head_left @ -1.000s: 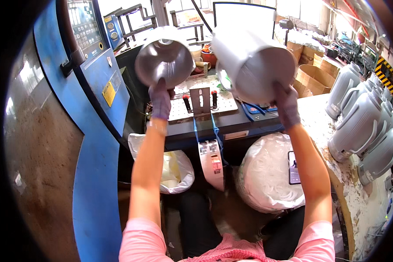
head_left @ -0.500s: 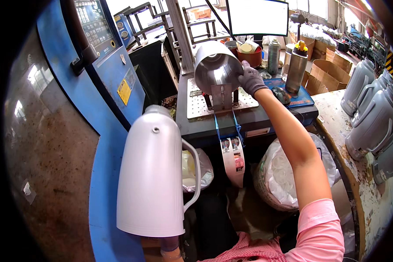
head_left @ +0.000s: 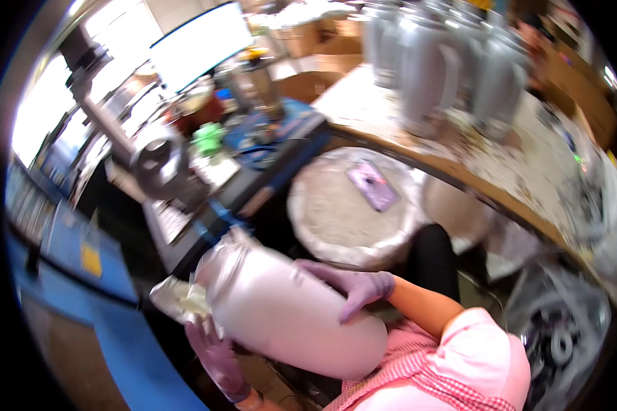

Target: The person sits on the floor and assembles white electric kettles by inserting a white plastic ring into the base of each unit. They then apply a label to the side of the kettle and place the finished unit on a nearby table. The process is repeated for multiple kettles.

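Note:
A pale grey thermos jug body [head_left: 288,308] lies tilted in front of my chest, its neck toward the upper left and its wide base near my apron. My right hand [head_left: 353,284], in a purple-grey glove, grips its side, with thumb and fingers spread across the surface. By the neck end, my gloved left hand [head_left: 216,356] has its fingers stretched out and apart, next to the jug's lower side; blur hides whether they touch it. On the bench at the left, a shiny metal cylinder [head_left: 161,161] sits on a fixture, smeared by motion.
Several grey thermos jugs [head_left: 425,75] stand on the worn table [head_left: 528,164] at the right. A white-lined bin [head_left: 301,205] with a phone [head_left: 373,185] on top stands below it. A screen [head_left: 202,44] and blue machine [head_left: 82,260] are left, a plastic bag [head_left: 562,308] lower right.
The view has swung right. My right hand has left the metal cylinder and now grips the jug, which has tipped over toward me. My left hand has come into sight with its fingers apart.

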Tool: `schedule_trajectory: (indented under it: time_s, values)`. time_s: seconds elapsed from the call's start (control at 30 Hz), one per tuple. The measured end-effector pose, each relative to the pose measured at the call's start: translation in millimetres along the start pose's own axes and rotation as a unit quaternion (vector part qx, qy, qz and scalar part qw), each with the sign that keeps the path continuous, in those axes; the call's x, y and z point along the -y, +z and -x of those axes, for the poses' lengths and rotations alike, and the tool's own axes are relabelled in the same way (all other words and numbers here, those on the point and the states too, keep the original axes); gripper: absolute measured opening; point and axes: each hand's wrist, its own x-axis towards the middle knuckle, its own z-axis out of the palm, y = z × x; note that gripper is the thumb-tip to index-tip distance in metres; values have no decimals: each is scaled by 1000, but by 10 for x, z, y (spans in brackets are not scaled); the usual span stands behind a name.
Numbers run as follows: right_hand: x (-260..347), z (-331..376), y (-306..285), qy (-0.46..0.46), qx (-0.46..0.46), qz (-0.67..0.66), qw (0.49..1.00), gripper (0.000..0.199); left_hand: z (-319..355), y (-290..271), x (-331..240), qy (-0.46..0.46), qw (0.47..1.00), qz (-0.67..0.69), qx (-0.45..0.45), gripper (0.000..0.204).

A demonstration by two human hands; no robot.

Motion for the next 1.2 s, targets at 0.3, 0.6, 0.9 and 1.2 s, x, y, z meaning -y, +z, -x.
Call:
schedule_trajectory:
  time_s: [0.3, 0.6, 0.9, 1.2]
  values:
    - [380, 2851, -614, 58, -456, 654, 600, 46, -42, 818, 359, -47, 991, -48, 120, 103]
    - [1332, 7041, -825, 134, -908, 388, -83, 71, 309, 861, -4, 68, 988, -138, 31, 97]
    - [1088, 7109, -1404, -43, -995, 91, 6, 70, 285, 900, 53, 133, 948, -263, 125, 100]
    - [1299, 6033, -1649, -229, -886, 198, 350, 18, 326, 992, 74, 150, 950, -244, 127, 94]
